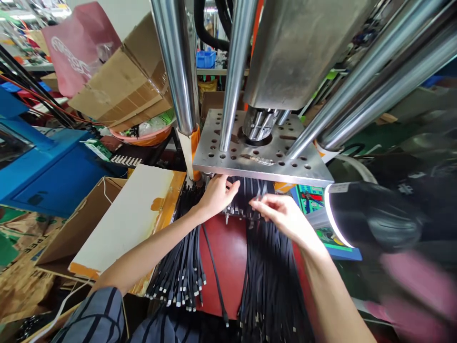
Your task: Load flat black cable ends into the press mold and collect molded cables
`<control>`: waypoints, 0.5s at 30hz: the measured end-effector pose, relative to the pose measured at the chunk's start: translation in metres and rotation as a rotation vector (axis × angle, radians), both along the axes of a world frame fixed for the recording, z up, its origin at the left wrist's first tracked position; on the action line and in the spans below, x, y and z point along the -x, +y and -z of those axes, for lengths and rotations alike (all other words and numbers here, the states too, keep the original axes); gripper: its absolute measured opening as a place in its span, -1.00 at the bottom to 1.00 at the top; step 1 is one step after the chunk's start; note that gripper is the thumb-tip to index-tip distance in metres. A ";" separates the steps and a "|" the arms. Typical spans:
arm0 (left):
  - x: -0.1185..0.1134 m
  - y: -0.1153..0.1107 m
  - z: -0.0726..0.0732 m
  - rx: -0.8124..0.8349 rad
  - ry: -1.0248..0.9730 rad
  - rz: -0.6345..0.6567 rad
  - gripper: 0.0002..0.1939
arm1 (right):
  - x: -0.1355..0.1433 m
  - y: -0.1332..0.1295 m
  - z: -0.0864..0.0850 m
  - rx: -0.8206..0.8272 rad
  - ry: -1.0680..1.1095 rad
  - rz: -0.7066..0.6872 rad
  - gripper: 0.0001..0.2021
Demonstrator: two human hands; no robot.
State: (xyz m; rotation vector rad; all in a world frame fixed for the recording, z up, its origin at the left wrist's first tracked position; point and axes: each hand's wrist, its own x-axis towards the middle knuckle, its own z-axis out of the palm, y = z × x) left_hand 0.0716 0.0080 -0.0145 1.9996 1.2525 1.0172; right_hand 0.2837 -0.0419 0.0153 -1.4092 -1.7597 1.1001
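Observation:
Under the front edge of the metal press plate (pixel 228 164), my left hand (pixel 217 195) has its thumb stretched out, apart from the index finger. The other fingers of that hand are partly hidden, and I see nothing held in it. My right hand (pixel 276 212) is closed in a pinch beside the row of metal connector pieces (pixel 233 209); what its fingertips hold is too small to make out. Black cables (pixel 273 281) hang in a thick bundle below my right hand. Another bundle of black cables (pixel 182 271), with light metal plugs at its ends, lies below my left forearm.
A single cable (pixel 216 276) crosses the red surface (pixel 228 257). Steel columns (pixel 174 62) rise around the press. A white board (pixel 124 214) lies at the left by an open cardboard box (pixel 82 224). A lamp with a glowing ring (pixel 337 214) stands at right.

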 end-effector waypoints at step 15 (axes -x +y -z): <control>0.005 -0.042 0.012 -0.440 0.668 0.413 -0.62 | 0.000 0.053 0.035 -0.154 -0.023 0.003 -0.60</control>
